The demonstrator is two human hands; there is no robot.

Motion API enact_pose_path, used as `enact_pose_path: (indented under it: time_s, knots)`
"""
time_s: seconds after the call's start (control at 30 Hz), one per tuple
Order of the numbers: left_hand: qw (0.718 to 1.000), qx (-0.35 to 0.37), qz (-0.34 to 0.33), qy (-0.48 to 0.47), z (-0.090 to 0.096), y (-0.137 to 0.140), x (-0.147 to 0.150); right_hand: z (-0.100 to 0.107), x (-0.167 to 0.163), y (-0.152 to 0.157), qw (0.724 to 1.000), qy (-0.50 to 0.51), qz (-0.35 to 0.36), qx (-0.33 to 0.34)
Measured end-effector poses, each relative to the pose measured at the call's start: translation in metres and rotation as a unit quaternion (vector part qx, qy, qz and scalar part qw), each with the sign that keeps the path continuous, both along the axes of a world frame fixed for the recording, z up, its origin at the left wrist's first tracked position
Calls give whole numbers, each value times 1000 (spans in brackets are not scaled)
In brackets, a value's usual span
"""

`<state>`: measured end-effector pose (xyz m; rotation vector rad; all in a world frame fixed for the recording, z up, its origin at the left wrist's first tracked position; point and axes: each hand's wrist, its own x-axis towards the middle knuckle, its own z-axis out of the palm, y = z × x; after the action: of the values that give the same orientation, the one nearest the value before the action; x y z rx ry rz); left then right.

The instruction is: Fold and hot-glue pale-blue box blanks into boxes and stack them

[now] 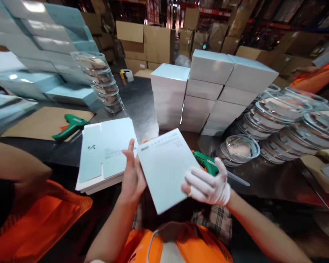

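Note:
A light-blue cardboard box (166,170) with printed lines along its top is tilted between my two hands, above the table's front edge. My bare left hand (133,173) holds its left edge, thumb raised; some of the fingers are hidden. On the right, my white-gloved right hand (207,182) presses its fingers on the printed face near the edge, thumb sticking up. A stack of flat light-blue cardboard sheets (106,149) lies just left of my left hand. Partly hidden behind my right hand is a green glue gun (207,162), with a clear glue stick (238,179) beside it.
Stacked light-blue boxes (201,86) stand ahead, with more boxes (52,44) at left. Clear round containers are piled at left (102,82) and right (279,117). Another green glue gun (71,126) rests on cardboard (41,122). A person's orange vest (52,219) is close at left.

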<state>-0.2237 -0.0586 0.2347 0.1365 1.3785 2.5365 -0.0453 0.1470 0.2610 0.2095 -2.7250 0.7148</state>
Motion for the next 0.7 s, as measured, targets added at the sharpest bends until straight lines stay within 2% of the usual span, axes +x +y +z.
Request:
enact_pose_path:
  time_s: [0.07,0.17,0.27,0.33,0.43,0.5,0.57,0.63,0.7]
  knots:
    - [994,3,61,91,7,-9,-2,47,-38,4,991,88,-15,104]
    - [971,-28,159,179,6,-21,5,121,-117,11,953,244,-67,166]
    - [972,-39,149,180,-3,-30,15,179,-202,20,921,314,-96,209]
    - [970,-49,153,183,-11,-36,20,201,-247,29,910,278,-144,273]
    - [949,-90,210,215,-25,-52,20,214,-285,45,903,196,-215,316]
    - [932,-140,236,236,-32,-66,12,213,-290,54,910,163,-211,316]
    - [909,-232,234,257,-30,-83,-6,203,-279,59,915,169,-196,308]
    - [857,-375,214,281,-17,-104,-38,181,-253,55,912,209,-184,303]
    - [771,-539,185,286,-1,-124,-80,143,-213,43,909,239,-151,306]
